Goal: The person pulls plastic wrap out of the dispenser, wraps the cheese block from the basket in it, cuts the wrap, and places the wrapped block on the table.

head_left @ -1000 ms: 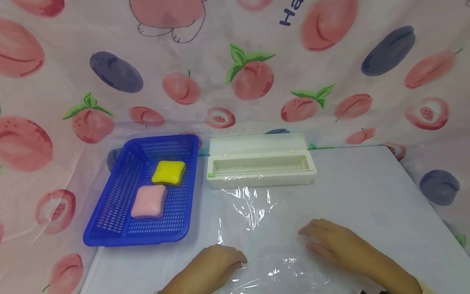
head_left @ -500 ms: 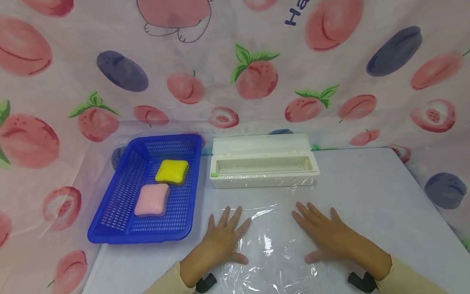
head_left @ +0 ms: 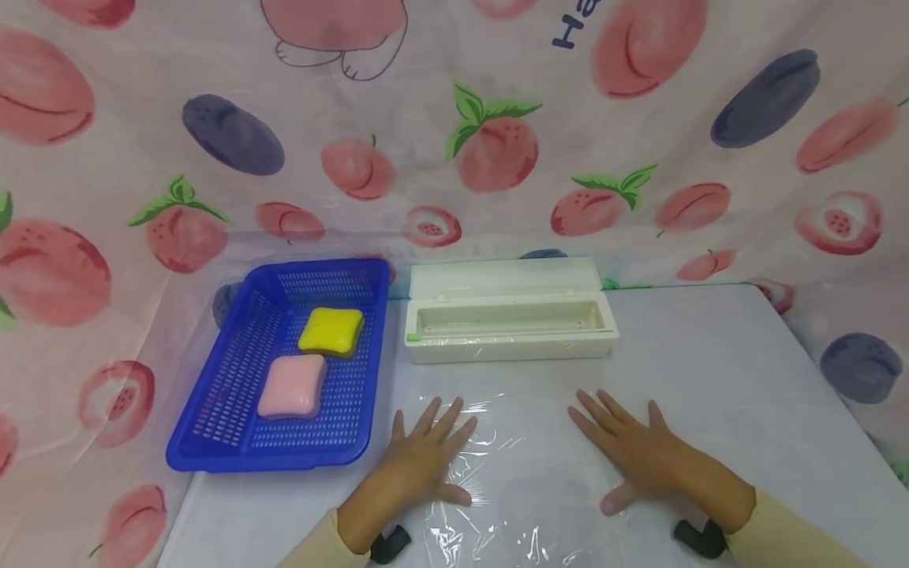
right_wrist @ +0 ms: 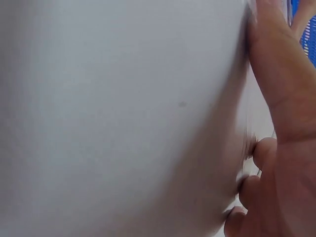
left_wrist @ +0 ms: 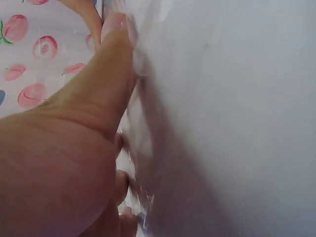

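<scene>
A sheet of clear plastic wrap lies over the white tabletop, reaching from the dispenser box toward the near edge. My left hand rests on its left side, fingers spread, with the thumb pointing right. On the right side my right hand presses down with fingers splayed and thumb out. Both wrist views show the thumbs and fingertips right at the surface. Behind the sheet stands a long white wrap dispenser box, its lid raised and a small green tab at its left front corner.
A blue perforated basket stands on the left, holding a yellow sponge-shaped block and a pink one. A fruit-print curtain hangs behind the table. Dark straps or mounts show below each wrist.
Both hands have moved forward from loosely bent to flat and spread on the plastic wrap. In the last half second the left hand shifts slightly left and the wrap's creases change.
</scene>
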Tool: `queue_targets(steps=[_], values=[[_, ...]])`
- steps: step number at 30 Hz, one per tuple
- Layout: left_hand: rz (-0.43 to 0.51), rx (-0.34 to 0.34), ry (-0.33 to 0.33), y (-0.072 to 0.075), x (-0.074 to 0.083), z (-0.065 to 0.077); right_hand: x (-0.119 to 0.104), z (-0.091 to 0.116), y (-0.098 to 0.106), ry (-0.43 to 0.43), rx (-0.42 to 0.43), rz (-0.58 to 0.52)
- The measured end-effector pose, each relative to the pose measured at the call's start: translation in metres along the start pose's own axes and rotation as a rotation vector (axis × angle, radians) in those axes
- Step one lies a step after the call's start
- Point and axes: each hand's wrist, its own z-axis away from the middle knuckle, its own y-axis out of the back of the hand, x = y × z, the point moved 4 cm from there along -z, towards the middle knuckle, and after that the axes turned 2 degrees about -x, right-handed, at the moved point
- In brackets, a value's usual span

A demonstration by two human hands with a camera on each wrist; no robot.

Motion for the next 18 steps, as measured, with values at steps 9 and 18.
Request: queue_targets(steps=[9, 18], values=[[-0.031, 0.035, 0.046, -0.001, -0.001, 0.021, -0.001, 0.003, 0.002, -0.002, 0.013, -0.004], [0.171, 0.203, -0.094, 0.096, 0.007, 0.082, 0.001, 0.001, 0.001, 0.039, 0.059, -0.009]])
